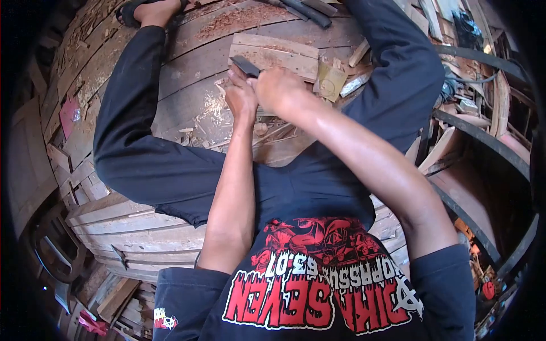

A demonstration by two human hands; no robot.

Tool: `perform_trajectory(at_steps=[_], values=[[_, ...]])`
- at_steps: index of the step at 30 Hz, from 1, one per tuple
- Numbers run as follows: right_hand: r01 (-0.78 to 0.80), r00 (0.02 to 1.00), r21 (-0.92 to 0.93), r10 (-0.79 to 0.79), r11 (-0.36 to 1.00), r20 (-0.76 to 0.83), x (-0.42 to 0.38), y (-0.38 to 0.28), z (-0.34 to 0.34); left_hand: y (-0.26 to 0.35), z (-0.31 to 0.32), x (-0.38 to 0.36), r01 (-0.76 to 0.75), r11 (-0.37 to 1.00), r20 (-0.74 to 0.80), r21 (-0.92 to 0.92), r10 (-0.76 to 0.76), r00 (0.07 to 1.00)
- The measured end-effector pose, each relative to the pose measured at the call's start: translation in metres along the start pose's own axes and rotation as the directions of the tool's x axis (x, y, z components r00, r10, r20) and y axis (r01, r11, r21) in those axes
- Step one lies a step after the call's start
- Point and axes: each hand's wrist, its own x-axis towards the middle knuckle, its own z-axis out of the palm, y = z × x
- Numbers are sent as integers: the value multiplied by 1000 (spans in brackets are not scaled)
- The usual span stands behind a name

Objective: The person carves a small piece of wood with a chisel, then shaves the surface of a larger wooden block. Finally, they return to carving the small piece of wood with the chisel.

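Observation:
My right hand [280, 90] is closed around a knife [245, 66] with a broad dark blade pointing up and to the left. Its handle is hidden inside my fist. Close beside it, my left hand [240, 98] is closed, with its fingers right against the underside of the blade. A small pale bit of wood shows by the left fingers, but I cannot make out what they hold. Just beyond both hands lies a flat wooden board [278, 48] with reddish shavings on it. Pale wood shavings [211, 111] are scattered on the floor left of my left hand.
My dark-trousered legs spread to either side on the plank floor [187, 71]. Yellowish sandpaper-like sheet [331, 80] lies right of the board. Dark tools [307, 12] lie at the top. Stacked planks [136, 233] are at left; a dark curved frame [483, 133] and wood scraps are at right.

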Motion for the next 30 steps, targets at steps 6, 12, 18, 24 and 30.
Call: perform_trajectory(at_steps=[6,12,18,24,30], values=[[-8,998,-135,-2,991,-68,1,-8,5,8,-12,-14,-86,980,-2,-177,87,996],[-87,993,38,89,996,-75,34,-12,28,-19,6,-11,-98,990,-22,-106,96,995],[127,992,315,-116,941,-54,18,80,-41,-38,-1,9,43,974,13,-225,-41,999],[-85,994,644,112,760,-1,-10,91,-18,-11,-21,0,198,869,258,-454,-85,962],[-8,998,508,-22,861,54,-17,71,1,2,-34,-5,331,826,450,-456,-107,886]])
